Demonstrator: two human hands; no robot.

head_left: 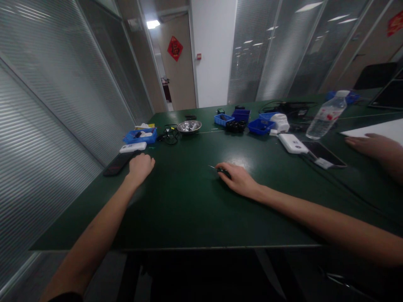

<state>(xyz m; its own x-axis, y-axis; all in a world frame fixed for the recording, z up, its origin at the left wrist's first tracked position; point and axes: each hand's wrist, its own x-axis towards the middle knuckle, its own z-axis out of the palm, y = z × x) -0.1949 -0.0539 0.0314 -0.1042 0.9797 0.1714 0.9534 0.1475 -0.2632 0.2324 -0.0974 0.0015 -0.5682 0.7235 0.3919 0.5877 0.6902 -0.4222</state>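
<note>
On the green table, my right hand (236, 178) is curled round a small screwdriver (223, 171) with a dark handle. Its thin metal shaft points left, and the palm covers part of the handle. My left hand (141, 167) is closed in a fist at the left side of the table. Its fingertips are hidden, so I cannot tell whether anything is in it. A black phone-like slab (118, 163) lies just left of that fist, with a white power bank (133, 147) behind it.
Across the table stand a metal bowl (189, 127), a blue tray (141, 136), a dark blue bin (260, 126) and a coiled cable (170, 135). On the right are a white power bank (292, 144), a water bottle (327, 115) and another person's hand (374, 147).
</note>
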